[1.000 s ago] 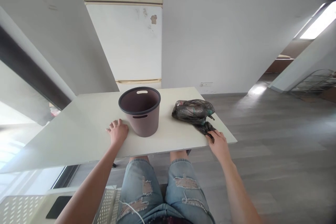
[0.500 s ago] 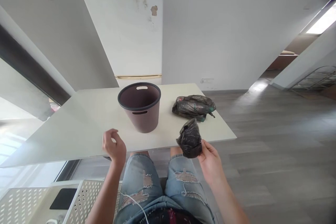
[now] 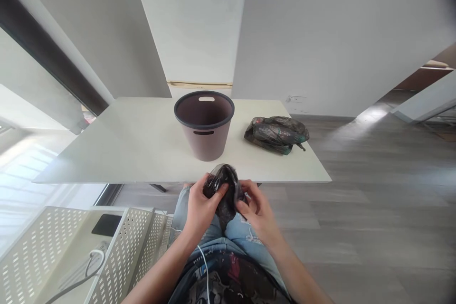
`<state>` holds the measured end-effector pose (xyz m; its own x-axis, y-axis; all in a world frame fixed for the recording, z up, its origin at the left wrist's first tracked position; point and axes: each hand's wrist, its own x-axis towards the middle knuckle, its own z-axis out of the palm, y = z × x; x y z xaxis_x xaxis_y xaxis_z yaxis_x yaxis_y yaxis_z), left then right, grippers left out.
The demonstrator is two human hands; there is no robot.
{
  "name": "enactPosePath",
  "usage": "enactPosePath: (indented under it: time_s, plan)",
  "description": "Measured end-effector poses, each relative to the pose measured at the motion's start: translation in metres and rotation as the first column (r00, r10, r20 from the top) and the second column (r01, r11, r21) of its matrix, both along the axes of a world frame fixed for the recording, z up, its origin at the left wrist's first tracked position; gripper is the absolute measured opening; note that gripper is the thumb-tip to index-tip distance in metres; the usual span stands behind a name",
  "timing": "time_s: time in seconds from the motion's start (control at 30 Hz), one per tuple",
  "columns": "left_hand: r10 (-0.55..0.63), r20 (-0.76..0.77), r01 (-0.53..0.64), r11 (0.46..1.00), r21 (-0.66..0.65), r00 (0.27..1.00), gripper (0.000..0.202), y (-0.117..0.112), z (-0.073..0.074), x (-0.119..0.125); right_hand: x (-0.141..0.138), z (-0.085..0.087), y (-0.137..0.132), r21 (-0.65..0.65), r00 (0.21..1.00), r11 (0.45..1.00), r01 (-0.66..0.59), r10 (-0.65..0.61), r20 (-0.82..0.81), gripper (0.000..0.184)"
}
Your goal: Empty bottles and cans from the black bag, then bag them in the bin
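A crumpled black plastic bag (image 3: 224, 209) is up in the air over the person's lap, close to the near edge of the tabletop (image 3: 117, 147). Both hands have hold of it. The left hand (image 3: 202, 203) grips one side, with its thumb pressed on the front of the bag. The right hand (image 3: 259, 211) pinches the other side between thumb and fingers.

Just past the bag, a mauve trash bin (image 3: 210, 147) stands upright on the white tabletop. It has a dark rim and two hand holes, one at the front and one at the back. To the right of the bin, and not touching it, lies a lumpy dark bundle (image 3: 276, 133) — thin plastic wrapped around things that are hard to make out.

Under the hands are blue ripped jeans (image 3: 240, 235) and a dark patterned shirt (image 3: 231, 278), with a white cord (image 3: 204, 261) hanging down the front. At the lower left is a pale cart (image 3: 30, 251) with holes in its sides; a flat black thing (image 3: 107, 224) lies in it. A white fridge (image 3: 199, 33) stands behind the tabletop.
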<state>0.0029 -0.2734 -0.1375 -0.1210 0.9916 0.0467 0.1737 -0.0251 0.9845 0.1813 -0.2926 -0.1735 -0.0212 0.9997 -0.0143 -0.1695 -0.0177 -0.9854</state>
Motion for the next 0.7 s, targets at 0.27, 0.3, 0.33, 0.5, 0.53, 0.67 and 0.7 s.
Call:
enactPosePath:
  time_s: [0.27, 0.3, 0.33, 0.5, 0.53, 0.67, 0.7]
  plan:
    - [-0.08, -0.237, 0.097, 0.993, 0.063, 0.968, 0.059, 0.002, -0.001, -0.022, 0.024, -0.001, 0.009, -0.286, 0.914, 0.927, 0.242, -0.317, -0.254, 0.037]
    - [-0.077, -0.283, 0.1, 0.993, 0.069, 0.956, 0.058, 0.003, -0.001, -0.027, 0.029, -0.001, 0.009, -0.285, 0.907, 0.925, 0.251, -0.327, -0.264, 0.035]
    - [-0.066, -0.315, 0.094, 0.993, 0.074, 0.947, 0.057, 0.003, -0.002, -0.032, 0.035, -0.002, 0.008, -0.274, 0.905, 0.927, 0.258, -0.331, -0.268, 0.032]
    - [0.004, -0.296, 0.037, 0.99, 0.133, 0.955, 0.04, 0.0, 0.005, -0.041, 0.051, 0.002, 0.003, -0.215, 0.895, 0.929, 0.3, -0.352, -0.275, 0.033]
    - [0.004, -0.282, 0.041, 0.987, 0.154, 0.959, 0.038, -0.001, 0.007, -0.042, 0.052, 0.003, 0.002, -0.202, 0.885, 0.921, 0.334, -0.38, -0.268, 0.032]
    - [0.043, -0.245, 0.005, 0.982, 0.19, 0.969, 0.038, -0.004, 0.011, -0.045, 0.052, 0.014, -0.002, -0.068, 0.874, 0.909, 0.412, -0.415, -0.251, 0.026]
    - [0.077, -0.234, -0.033, 0.982, 0.186, 0.969, 0.039, -0.005, 0.011, -0.045, 0.051, 0.016, -0.003, -0.034, 0.881, 0.916, 0.399, -0.394, -0.264, 0.026]
